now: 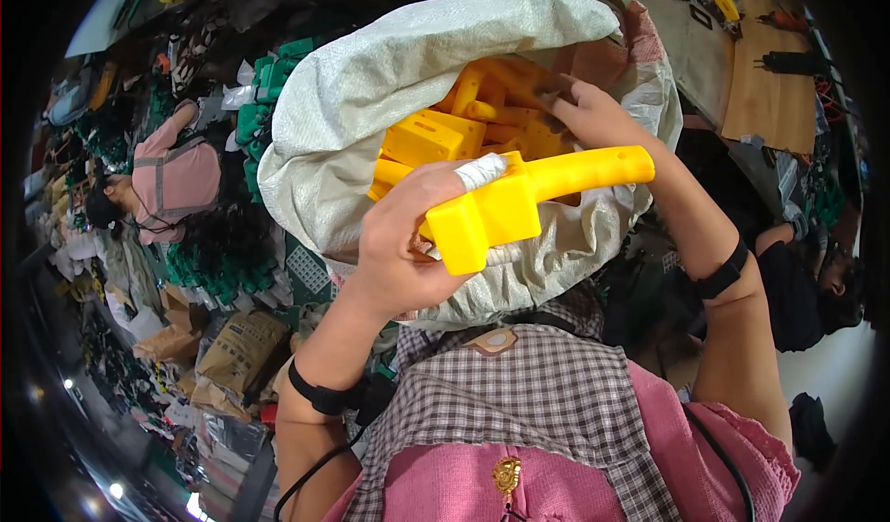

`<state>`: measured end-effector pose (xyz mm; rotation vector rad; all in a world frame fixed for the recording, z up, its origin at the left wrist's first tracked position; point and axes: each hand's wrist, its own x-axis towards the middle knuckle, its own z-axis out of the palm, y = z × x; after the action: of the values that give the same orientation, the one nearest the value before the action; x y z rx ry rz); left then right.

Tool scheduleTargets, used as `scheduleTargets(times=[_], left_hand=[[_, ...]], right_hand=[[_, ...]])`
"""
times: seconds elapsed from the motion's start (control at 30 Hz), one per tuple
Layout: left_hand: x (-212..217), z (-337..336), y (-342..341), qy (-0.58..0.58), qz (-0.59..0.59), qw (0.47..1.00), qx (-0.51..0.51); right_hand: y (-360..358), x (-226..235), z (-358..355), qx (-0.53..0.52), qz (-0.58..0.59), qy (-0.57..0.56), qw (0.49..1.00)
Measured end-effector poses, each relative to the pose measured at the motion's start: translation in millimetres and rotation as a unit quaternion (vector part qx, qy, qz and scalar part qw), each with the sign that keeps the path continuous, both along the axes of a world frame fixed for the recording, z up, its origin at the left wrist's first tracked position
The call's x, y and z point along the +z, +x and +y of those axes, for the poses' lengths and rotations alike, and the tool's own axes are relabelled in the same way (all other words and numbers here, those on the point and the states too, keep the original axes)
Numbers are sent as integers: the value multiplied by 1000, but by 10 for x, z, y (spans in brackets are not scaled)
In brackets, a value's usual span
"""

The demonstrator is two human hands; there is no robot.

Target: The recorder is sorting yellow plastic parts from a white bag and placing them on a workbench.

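My left hand (403, 239) grips a yellow plastic part (528, 197) by its blocky end, its long handle pointing right. A taped finger rests on top of it. My right hand (589, 109) reaches into a large grey woven sack (389, 68) and touches the heap of yellow plastic parts (445, 137) inside. The fingertips of that hand are buried among the parts, so what they hold is hidden. The sack sits open in front of my chest, against my checked apron (519, 383).
A person in a pink top (176, 179) sits at the left among piles of green plastic parts (269, 82). Brown paper bags (232, 355) lie at the lower left. Another person (807, 290) is at the right. A brown board with tools (774, 86) lies at the upper right.
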<state>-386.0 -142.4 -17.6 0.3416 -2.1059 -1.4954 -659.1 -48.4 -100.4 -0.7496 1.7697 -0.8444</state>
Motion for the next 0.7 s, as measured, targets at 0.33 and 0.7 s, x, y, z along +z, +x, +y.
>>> scheduleTargets(times=[0.33, 0.7], left_hand=[[-59, 31, 399, 79, -199, 976, 38], [50, -67, 290, -55, -184, 978, -86]], right_hand=[[-252, 206, 480, 368, 350, 289, 811], [-167, -587, 473, 107, 224, 183, 951]])
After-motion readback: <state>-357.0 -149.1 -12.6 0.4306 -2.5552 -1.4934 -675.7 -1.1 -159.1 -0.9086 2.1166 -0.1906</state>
